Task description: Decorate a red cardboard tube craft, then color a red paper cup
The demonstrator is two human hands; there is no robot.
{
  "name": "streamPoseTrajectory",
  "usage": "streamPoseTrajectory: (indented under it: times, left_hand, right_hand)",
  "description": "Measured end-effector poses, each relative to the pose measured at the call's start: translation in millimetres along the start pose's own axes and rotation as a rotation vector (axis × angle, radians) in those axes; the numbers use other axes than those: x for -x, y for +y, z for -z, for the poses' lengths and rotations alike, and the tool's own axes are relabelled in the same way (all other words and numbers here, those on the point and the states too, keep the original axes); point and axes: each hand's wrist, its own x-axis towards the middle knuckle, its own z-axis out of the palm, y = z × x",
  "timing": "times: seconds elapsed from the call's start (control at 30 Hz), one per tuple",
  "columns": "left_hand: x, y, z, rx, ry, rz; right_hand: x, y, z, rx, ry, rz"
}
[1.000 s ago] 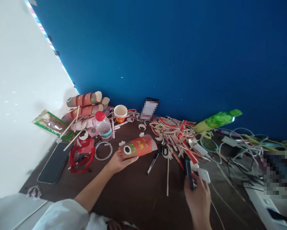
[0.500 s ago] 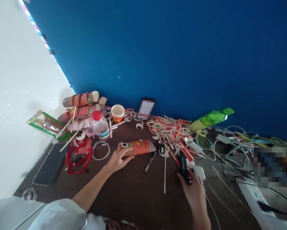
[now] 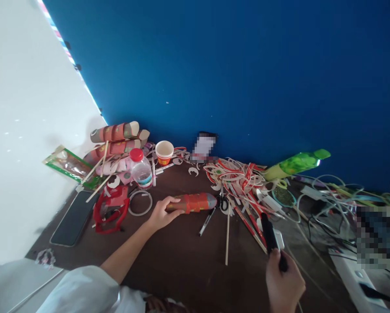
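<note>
My left hand [image 3: 164, 214] is closed around the left end of a red paper tube [image 3: 195, 203], which lies across the middle of the dark table with its greyish tip pointing right. My right hand [image 3: 284, 278] grips the lower end of a long black stapler [image 3: 271, 234], tilted with its far end up and left. Close to the tube's tip are black-handled scissors [image 3: 223, 202], and a pen [image 3: 206, 224] lies just below it. A thin wooden stick [image 3: 227, 239] rests between my hands.
Paper-strip scraps [image 3: 237, 180] heap up behind, beside a green bottle [image 3: 295, 164]. On the left are finished tubes [image 3: 115, 131], a red-capped bottle [image 3: 141, 171], a paper cup [image 3: 164, 152], tape [image 3: 140, 203] and a phone [image 3: 73, 217]. Cables and a power strip [image 3: 351, 269] line the right.
My right hand has lifted the black stapler and drawn it right and towards me. My left hand has closed on the red tube, which has rolled so its eye no longer shows.
</note>
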Motion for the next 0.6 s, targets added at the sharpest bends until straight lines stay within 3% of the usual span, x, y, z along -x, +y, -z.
streamPoseTrajectory:
  times: [0.13,0.23,0.43,0.6]
  left_hand:
    - [-2.6,2.4,1.7,0.032,0.012,-0.009]
    - [-4.4,2.0,2.9,0.05,0.036,-0.006]
    - [-4.1,-4.9,1.5,0.062,0.091,0.001]
    - [-2.5,-12.0,0.2,0.055,0.091,0.007]
  right_hand:
    - [4.8,-15.8,0.3,-0.3,-0.017,-0.147]
    - [10.0,-28.3,-6.0,-0.473,-0.047,-0.176]
    - [20.3,-39.1,-24.0,-0.521,-0.08,0.05]
    - [23.8,-50.2,-24.6,-0.449,-0.163,0.114]
